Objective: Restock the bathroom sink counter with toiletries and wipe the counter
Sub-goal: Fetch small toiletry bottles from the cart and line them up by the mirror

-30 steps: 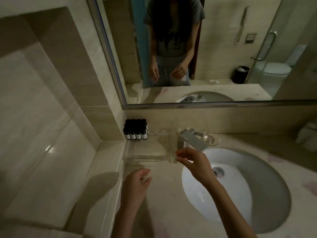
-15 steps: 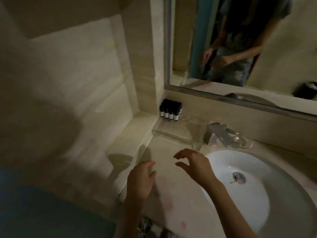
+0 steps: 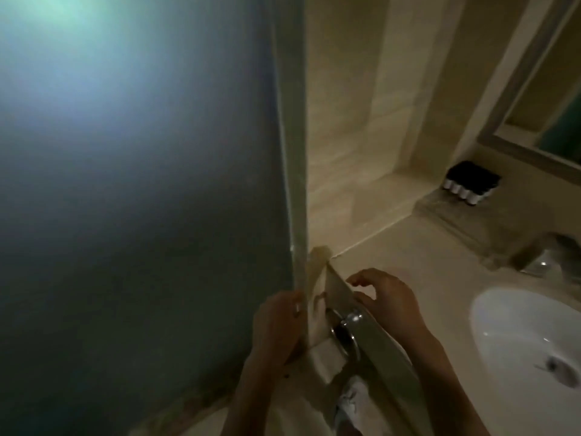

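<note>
- The white sink is seen at the right edge, set into the beige counter.
- A cluster of small dark bottles is placed on the counter far behind the sink, in the corner under the mirror.
- A clear tray is laid just in front of the bottles, between them and the sink.
- A blurred metal faucet is found directly behind the sink.
- The right hand is held left of the sink, fingers loosely curled, with nothing in it.
- The left hand is kept further left, at a pale vertical edge; whether this is grasped cannot be told.
</note>
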`<state>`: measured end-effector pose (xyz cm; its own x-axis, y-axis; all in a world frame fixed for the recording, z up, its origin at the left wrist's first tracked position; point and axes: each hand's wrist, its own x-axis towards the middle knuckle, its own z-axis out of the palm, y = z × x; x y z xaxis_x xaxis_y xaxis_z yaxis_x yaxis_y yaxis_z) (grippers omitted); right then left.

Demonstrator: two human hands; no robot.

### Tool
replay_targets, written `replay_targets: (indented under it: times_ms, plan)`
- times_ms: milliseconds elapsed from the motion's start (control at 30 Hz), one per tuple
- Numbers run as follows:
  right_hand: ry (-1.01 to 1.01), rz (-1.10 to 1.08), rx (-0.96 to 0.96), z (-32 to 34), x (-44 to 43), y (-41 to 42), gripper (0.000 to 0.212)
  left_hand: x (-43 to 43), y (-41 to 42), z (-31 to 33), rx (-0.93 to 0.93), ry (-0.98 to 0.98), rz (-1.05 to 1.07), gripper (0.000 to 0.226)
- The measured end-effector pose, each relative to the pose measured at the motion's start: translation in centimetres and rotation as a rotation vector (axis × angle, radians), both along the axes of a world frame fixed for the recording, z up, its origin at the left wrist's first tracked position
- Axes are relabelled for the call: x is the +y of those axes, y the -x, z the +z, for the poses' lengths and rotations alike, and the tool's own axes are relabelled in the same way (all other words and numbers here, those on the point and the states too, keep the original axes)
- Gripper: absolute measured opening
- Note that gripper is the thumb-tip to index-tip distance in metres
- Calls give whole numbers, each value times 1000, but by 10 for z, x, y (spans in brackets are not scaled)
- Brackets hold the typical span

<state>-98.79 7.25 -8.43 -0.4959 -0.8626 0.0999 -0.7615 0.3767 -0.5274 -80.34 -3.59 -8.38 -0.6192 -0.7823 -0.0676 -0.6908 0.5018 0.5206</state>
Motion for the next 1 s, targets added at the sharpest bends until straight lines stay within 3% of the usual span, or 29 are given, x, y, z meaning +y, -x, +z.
replay_targets:
  times_ms: [233, 300, 500, 800, 1000]
  plan:
    - [-5, 249, -15, -5, 3, -87, 20, 41, -109, -7, 84, -157, 249, 28]
    - [67, 314, -42, -5, 2, -102, 21, 51, -128, 0, 63, -170, 304, 29]
    - [24, 545, -66, 9, -31, -157, 20, 71, -194, 12, 97, -133, 544, 28]
    - [-3, 1066, -36, 21, -92, -282, 20, 124, -285, 23, 31, 5, 1059, 32]
    - [-73, 1551, -20, 35, -84, -375, 17, 196, -314, 39, -65, 27, 1458, 35]
